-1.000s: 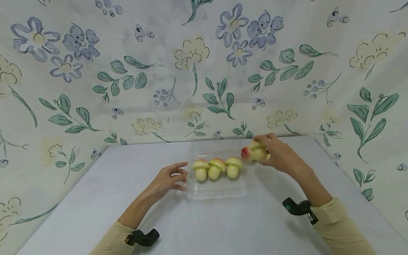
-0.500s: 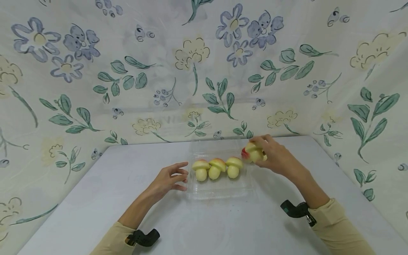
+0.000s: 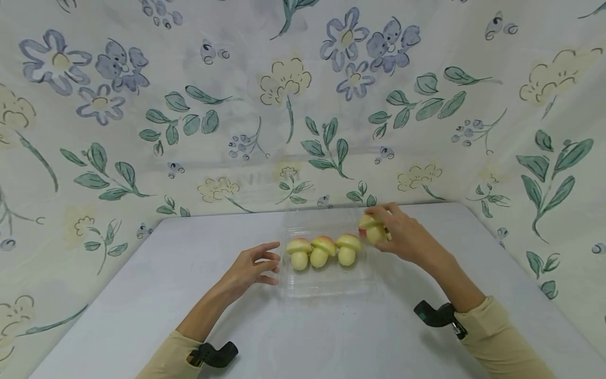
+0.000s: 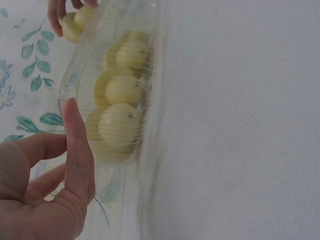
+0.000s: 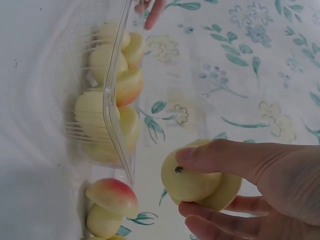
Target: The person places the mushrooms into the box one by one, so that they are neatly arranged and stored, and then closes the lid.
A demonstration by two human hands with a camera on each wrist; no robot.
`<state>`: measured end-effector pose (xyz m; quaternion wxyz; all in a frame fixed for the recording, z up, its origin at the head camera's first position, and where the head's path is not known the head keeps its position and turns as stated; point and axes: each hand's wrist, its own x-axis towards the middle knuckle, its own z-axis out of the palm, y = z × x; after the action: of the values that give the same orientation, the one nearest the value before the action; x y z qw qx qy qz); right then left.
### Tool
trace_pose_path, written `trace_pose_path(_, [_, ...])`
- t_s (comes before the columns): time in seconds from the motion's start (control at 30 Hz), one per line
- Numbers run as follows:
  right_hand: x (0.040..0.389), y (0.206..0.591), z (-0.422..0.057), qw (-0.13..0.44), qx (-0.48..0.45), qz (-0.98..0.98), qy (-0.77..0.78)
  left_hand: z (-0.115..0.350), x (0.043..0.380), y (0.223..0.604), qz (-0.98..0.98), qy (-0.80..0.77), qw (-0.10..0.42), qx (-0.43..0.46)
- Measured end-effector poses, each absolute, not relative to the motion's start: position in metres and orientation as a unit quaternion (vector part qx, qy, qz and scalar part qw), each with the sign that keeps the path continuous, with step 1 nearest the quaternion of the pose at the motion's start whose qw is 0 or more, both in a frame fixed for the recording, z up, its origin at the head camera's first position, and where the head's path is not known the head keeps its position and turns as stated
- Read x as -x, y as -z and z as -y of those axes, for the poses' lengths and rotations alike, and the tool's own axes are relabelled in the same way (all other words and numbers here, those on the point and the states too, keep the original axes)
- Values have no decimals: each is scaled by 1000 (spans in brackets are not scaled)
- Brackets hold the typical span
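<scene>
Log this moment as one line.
right hand: holds mushroom-shaped piece | left hand: beside clear container | inside: three pieces | outside: at least one more piece

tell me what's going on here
A person's right grip holds a pale yellow mushroom-shaped piece by the right side of a clear, rectangular plastic box. Three similar yellow, red-tinged pieces sit inside, and a red-capped yellow piece is outside. The left grip, holding nothing, is at the box's left wall.
</scene>
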<state>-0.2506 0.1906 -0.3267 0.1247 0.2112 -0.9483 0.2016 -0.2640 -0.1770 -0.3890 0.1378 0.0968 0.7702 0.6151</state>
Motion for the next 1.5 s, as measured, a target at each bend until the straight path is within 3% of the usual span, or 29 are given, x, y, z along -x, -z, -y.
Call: trace_pose_path(1.5, [250,318,-134,102,-262,936,-210,177,265,391,-771,-615,137,-91])
